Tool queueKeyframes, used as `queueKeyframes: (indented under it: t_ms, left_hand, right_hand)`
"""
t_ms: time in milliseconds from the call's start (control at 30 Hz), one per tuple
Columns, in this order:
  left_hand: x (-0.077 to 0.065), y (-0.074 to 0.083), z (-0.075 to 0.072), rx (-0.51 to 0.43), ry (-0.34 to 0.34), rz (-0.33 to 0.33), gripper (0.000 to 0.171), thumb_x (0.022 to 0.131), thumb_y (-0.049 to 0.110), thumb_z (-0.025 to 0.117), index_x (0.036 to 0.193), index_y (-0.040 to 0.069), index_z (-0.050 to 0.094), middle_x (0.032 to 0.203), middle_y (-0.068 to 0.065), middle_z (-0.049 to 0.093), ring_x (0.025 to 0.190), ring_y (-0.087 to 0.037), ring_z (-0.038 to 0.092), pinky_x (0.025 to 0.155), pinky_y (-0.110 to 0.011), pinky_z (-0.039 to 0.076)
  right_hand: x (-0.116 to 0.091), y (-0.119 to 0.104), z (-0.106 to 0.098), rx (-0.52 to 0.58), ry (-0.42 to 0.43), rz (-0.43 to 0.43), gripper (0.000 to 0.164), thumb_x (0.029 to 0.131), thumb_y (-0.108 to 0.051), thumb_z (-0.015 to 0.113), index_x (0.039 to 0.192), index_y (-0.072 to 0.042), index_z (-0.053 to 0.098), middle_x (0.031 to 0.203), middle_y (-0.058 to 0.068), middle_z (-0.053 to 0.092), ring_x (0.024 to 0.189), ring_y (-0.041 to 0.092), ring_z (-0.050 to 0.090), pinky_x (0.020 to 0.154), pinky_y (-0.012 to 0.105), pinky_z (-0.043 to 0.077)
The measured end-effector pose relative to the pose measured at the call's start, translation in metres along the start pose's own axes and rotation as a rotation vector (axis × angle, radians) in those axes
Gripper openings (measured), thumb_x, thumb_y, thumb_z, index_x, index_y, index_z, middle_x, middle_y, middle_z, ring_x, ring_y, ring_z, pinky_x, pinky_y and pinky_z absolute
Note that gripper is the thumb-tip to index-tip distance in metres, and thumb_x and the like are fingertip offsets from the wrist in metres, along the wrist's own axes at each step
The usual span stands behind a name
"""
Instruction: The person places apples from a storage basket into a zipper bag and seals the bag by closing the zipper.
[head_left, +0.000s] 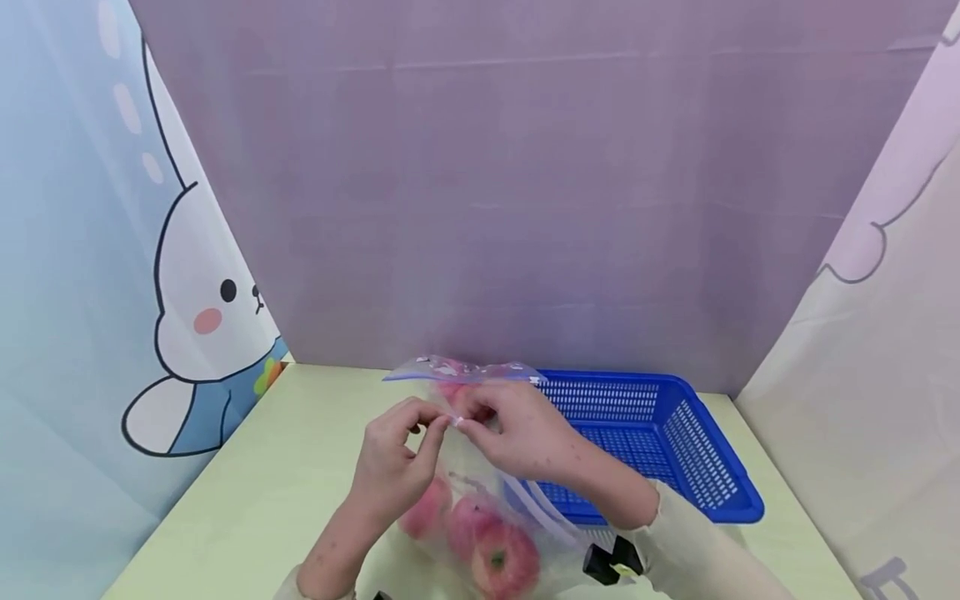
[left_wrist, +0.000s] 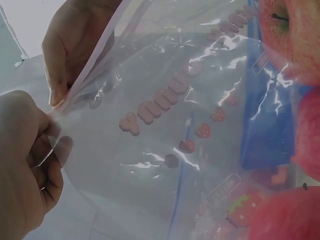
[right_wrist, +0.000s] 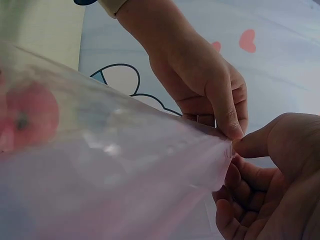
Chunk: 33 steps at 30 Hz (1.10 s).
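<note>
A clear plastic zip bag (head_left: 474, 458) printed with pink letters and small strawberries hangs from both hands. My left hand (head_left: 397, 458) pinches the bag's edge between thumb and forefinger. Right against it, my right hand (head_left: 525, 429) pinches the same edge, thumb tips nearly meeting. In the right wrist view the gathered film (right_wrist: 200, 155) narrows to a corner at the fingertips. Several red apples show through the film low in the head view, among them a front apple (head_left: 506, 562) and a left apple (head_left: 425, 507). Another red shape (head_left: 450, 389) appears behind the right hand.
A blue perforated plastic basket (head_left: 720, 467) stands on the pale yellow table (head_left: 300, 467), behind and to the right of the bag. A purple cloth wall (head_left: 487, 208) rises at the back, with a rabbit-printed curtain (head_left: 202, 275) at the left.
</note>
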<state>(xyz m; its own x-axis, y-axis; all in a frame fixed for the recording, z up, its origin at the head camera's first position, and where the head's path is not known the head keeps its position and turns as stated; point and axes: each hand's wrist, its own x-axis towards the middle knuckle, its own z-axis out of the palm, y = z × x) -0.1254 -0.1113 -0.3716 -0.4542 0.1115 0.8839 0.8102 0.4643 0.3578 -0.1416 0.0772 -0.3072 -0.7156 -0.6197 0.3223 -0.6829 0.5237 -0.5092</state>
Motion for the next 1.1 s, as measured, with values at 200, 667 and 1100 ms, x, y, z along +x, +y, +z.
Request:
queueKeyframes:
  t_ms: [200, 667, 1100]
  left_hand:
    - [0.002, -0.001, -0.002, 0.024, 0.038, 0.016, 0.012, 0.084, -0.002, 0.07, 0.084, 0.01, 0.066, 0.077, 0.005, 0.064, 0.069, -0.01, 0.059, 0.061, -0.024, 0.045]
    - [0.001, -0.01, -0.015, 0.002, 0.083, -0.082, 0.016, 0.083, -0.005, 0.071, 0.083, 0.01, 0.068, 0.079, 0.004, 0.066, 0.069, -0.01, 0.057, 0.062, -0.022, 0.042]
    - [-0.007, -0.016, -0.023, 0.008, 0.093, -0.16, 0.015, 0.084, -0.004, 0.071, 0.087, 0.01, 0.069, 0.079, 0.003, 0.066, 0.068, -0.01, 0.054, 0.064, -0.023, 0.044]
  right_hand:
    - [-0.006, 0.004, -0.002, -0.032, 0.002, 0.037, 0.016, 0.093, -0.024, 0.068, 0.079, -0.026, 0.059, 0.075, -0.011, 0.055, 0.07, 0.012, 0.053, 0.062, 0.026, 0.048]
    - [-0.004, 0.009, -0.01, -0.051, -0.095, 0.048, 0.011, 0.093, -0.023, 0.067, 0.083, -0.022, 0.064, 0.075, -0.013, 0.058, 0.065, 0.007, 0.054, 0.063, 0.026, 0.05]
    - [-0.016, 0.016, -0.008, -0.078, -0.099, 0.031, 0.01, 0.092, -0.021, 0.068, 0.082, -0.021, 0.067, 0.076, -0.017, 0.057, 0.069, 0.003, 0.054, 0.067, 0.024, 0.049]
